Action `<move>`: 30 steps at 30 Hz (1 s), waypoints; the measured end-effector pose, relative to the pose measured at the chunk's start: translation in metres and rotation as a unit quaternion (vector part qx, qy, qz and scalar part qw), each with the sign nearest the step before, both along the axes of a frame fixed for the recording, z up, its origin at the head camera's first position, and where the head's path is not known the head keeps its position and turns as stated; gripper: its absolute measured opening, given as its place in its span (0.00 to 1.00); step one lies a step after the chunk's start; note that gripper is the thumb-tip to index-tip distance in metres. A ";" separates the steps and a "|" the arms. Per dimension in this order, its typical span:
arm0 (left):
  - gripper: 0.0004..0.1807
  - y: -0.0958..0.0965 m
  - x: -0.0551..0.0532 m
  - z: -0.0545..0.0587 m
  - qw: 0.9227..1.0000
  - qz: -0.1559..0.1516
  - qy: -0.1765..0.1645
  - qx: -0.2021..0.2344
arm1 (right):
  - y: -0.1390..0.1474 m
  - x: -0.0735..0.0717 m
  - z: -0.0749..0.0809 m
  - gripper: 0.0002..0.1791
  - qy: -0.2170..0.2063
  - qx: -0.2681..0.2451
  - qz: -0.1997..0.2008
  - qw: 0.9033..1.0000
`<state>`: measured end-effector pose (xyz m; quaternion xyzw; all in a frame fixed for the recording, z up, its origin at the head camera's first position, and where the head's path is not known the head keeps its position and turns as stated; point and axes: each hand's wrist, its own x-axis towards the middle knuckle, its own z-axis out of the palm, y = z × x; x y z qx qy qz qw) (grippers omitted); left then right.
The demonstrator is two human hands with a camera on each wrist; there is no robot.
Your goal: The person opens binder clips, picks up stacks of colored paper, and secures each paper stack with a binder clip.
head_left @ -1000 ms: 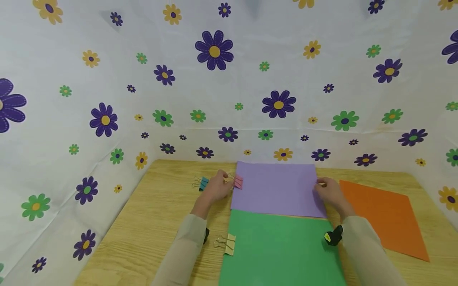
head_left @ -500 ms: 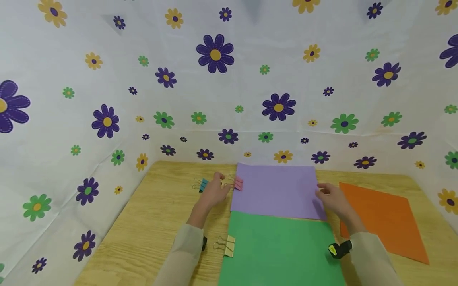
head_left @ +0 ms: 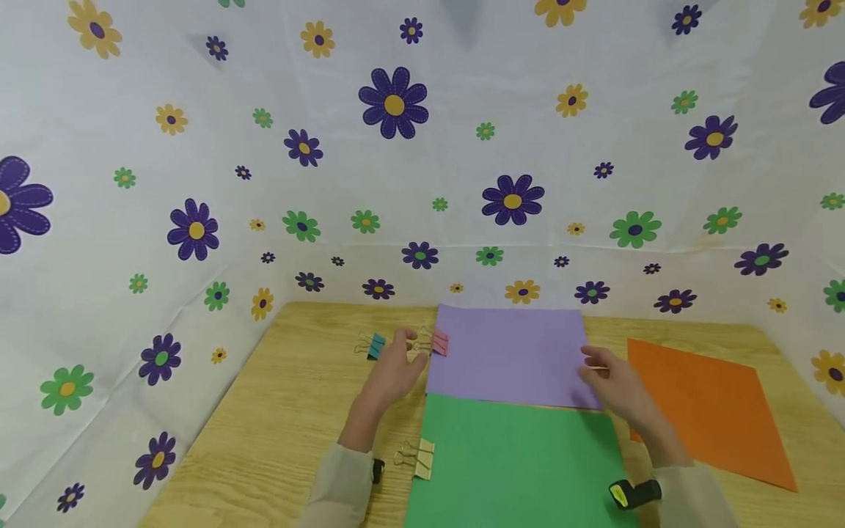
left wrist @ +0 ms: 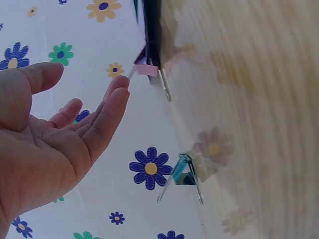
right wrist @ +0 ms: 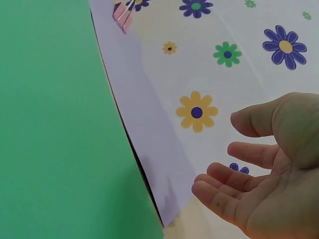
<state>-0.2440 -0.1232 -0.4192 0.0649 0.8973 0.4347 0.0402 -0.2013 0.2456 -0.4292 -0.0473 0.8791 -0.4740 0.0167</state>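
Note:
A pink binder clip [head_left: 440, 342] grips the left edge of the purple sheet [head_left: 515, 359]. Just left of that clip is my left hand [head_left: 389, 374], its fingers loosely bent and holding nothing; the left wrist view shows a gap between thumb and fingers. Beyond it a teal binder clip [left wrist: 184, 172] stands on the table. My right hand [head_left: 617, 385] hovers by the purple sheet's right edge, fingers relaxed and apart, as the right wrist view [right wrist: 274, 174] confirms. In front of the purple sheet lies a green sheet [head_left: 521, 462] with a yellow binder clip [head_left: 424, 460] on its left edge.
An orange sheet [head_left: 713, 411] lies on the right of the wooden table [head_left: 264, 425], slightly turned. White flower-printed cloth [head_left: 455, 154] closes off the back and both sides.
Both hands have drawn back a little toward me. The left fingers have spread away from the pink binder clip, and the right hand has loosened from the purple sheet's edge. Sheets and clips stay put.

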 end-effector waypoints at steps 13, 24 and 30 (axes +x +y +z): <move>0.24 0.010 0.009 0.000 0.999 -0.019 0.009 0.041 | 0.002 0.002 -0.013 0.26 -0.007 -0.022 0.001 1.000; 0.23 0.017 0.018 0.000 0.999 -0.044 0.031 -0.003 | 0.011 0.010 -0.005 0.27 0.001 -0.049 0.002 0.999; 0.23 0.012 0.020 0.008 0.999 -0.040 0.030 -0.006 | 0.013 0.016 0.007 0.27 0.008 -0.032 -0.008 0.999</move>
